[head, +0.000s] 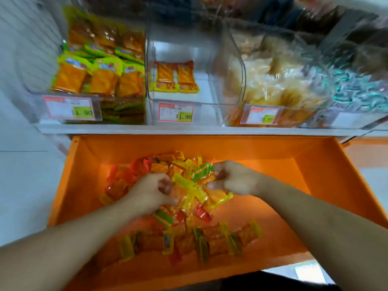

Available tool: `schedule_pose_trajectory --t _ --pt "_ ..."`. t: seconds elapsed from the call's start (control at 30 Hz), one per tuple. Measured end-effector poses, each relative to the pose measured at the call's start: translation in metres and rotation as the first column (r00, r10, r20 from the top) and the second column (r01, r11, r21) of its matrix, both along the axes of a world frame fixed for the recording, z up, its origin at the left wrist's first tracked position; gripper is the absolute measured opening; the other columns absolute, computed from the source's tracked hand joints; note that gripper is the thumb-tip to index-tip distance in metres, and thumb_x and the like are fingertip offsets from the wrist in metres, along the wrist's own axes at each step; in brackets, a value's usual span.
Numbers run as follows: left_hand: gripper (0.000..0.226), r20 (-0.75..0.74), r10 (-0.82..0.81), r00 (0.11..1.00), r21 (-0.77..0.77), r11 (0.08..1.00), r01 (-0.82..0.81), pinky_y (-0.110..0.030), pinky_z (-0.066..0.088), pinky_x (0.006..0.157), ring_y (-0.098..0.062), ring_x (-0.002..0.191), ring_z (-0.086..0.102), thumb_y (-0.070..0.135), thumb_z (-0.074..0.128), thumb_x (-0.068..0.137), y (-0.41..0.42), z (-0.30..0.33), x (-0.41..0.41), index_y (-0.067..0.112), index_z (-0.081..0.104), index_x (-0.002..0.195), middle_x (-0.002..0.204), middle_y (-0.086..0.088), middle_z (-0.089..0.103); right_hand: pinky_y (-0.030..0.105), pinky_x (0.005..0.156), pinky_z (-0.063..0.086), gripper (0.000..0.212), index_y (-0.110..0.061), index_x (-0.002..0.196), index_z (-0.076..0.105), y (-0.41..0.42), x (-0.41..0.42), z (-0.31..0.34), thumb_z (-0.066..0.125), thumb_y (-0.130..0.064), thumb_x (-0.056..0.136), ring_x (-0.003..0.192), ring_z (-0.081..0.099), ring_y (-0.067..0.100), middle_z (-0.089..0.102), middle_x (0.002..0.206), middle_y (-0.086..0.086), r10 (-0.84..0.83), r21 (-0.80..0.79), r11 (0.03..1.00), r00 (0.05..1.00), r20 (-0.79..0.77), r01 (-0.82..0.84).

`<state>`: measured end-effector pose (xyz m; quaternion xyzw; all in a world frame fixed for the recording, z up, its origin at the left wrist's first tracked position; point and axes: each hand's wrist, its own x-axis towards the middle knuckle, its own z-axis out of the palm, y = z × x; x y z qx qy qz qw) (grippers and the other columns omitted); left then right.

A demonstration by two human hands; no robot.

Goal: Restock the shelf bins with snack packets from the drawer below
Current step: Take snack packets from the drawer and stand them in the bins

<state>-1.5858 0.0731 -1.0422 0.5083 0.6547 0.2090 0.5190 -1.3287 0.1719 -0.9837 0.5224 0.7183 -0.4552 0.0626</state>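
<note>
An orange drawer [327,177] stands pulled out below the shelf, with several loose snack packets [212,238] scattered inside. My left hand [150,193] and my right hand [235,178] together hold a bunch of yellow, green and orange snack packets [195,190] above the drawer's middle, fingers curled round them. On the shelf above, the left clear bin [98,78] is stacked with green-and-orange packets. The middle clear bin [178,110] holds only two or three orange packets [175,77] on its floor.
The shelf edge [189,130] runs across just above the drawer. Right of the middle bin stand a bin of pale packets [270,80] and a bin of silver-green ones [352,87]. Price tags [176,112] hang on the bin fronts. A white wall is at left.
</note>
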Motion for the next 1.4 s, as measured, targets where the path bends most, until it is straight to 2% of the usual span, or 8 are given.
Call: schedule_pose_trajectory --t 0.1,0.2,0.37,0.5,0.73,0.93,1.2,1.4 --pt "0.032 0.057 0.093 0.994 0.075 0.993 -0.097 -0.018 0.04 0.048 -0.003 0.049 0.058 0.009 0.088 0.079 0.003 0.065 -0.015 0.014 0.066 0.101 0.066 0.003 0.068 0.043 0.054 0.06 0.03 -0.012 0.094 0.052 -0.013 -0.016 0.06 0.074 -0.033 0.097 0.049 0.052 0.017 0.042 0.06 0.003 -0.075 0.05 0.995 0.985 -0.155 0.084" --pt "0.033 0.101 0.139 0.985 0.137 0.979 -0.152 -0.024 0.053 0.068 -0.012 0.072 0.075 0.019 0.087 0.082 -0.003 0.128 -0.029 0.022 0.067 0.109 0.081 -0.001 0.079 0.044 0.054 0.062 0.031 -0.009 0.113 0.058 -0.035 -0.033 0.117 0.069 -0.035 0.1 0.056 0.055 0.023 0.044 0.067 0.012 -0.09 0.119 0.984 0.95 -0.3 0.131" --pt "0.028 0.23 0.205 0.951 0.216 0.942 -0.255 -0.033 0.052 0.082 -0.009 0.085 0.076 0.035 0.085 0.084 -0.024 0.202 -0.046 0.036 0.071 0.109 0.092 0.002 0.081 0.025 0.045 0.024 0.027 -0.018 0.081 0.05 -0.085 -0.055 0.184 0.069 -0.024 0.1 0.056 0.028 0.014 0.031 0.058 -0.003 -0.051 0.197 0.964 0.856 -0.514 0.176" --pt "0.052 0.397 0.246 0.884 0.178 0.924 -0.338 -0.052 0.048 0.109 -0.026 0.112 0.071 0.063 0.083 0.061 -0.041 0.226 -0.051 0.042 0.077 0.108 0.109 -0.002 0.078 0.029 0.05 0.027 0.036 -0.022 0.075 0.046 -0.094 -0.077 0.187 0.076 -0.024 0.095 0.053 0.032 0.009 0.035 0.056 -0.01 -0.008 0.294 0.94 0.877 -0.48 0.17" --pt "0.042 0.318 0.277 0.907 0.221 0.908 -0.356 -0.04 0.06 0.09 -0.016 0.092 0.078 0.02 0.086 0.081 -0.03 0.234 -0.058 0.028 0.068 0.118 0.098 0.003 0.081 0.027 0.048 0.025 0.032 -0.011 0.088 0.07 -0.083 -0.106 0.184 0.081 -0.04 0.087 0.049 0.03 0.007 0.043 0.056 -0.004 -0.034 0.364 0.908 0.903 -0.428 0.206" --pt "0.035 0.353 0.366 0.861 0.24 0.854 -0.462 -0.027 0.055 0.077 -0.011 0.09 0.076 0.019 0.083 0.084 -0.018 0.243 -0.075 0.035 0.07 0.113 0.094 0.006 0.079 0.024 0.059 0.035 0.019 -0.02 0.096 0.07 -0.066 -0.107 0.187 0.086 -0.023 0.085 0.061 0.044 0.012 0.056 0.065 -0.002 -0.069 0.128 0.976 0.812 -0.579 0.174" --pt "0.058 0.238 0.181 0.954 0.167 0.96 -0.224 -0.039 0.057 0.099 -0.012 0.107 0.073 0.003 0.082 0.084 -0.018 0.237 -0.082 0.038 0.064 0.127 0.113 0.005 0.078 0.023 0.064 0.039 0.037 -0.027 0.103 0.07 -0.043 -0.101 0.172 0.092 -0.019 0.075 0.076 0.041 0.015 0.043 0.082 0.001 -0.28 0.182 0.837 0.689 -0.668 0.516" --pt "0.052 0.145 0.104 0.984 0.169 0.977 -0.129 -0.027 0.053 0.097 0.008 0.107 0.066 0.036 0.091 0.076 -0.026 0.238 -0.065 0.047 0.067 0.121 0.114 0.017 0.075 0.027 0.072 0.048 0.053 -0.033 0.11 0.064 -0.054 -0.106 0.174 0.095 -0.017 0.071 0.079 0.049 0.012 0.053 0.09 -0.003 -0.061 0.404 0.824 0.771 -0.634 0.397"
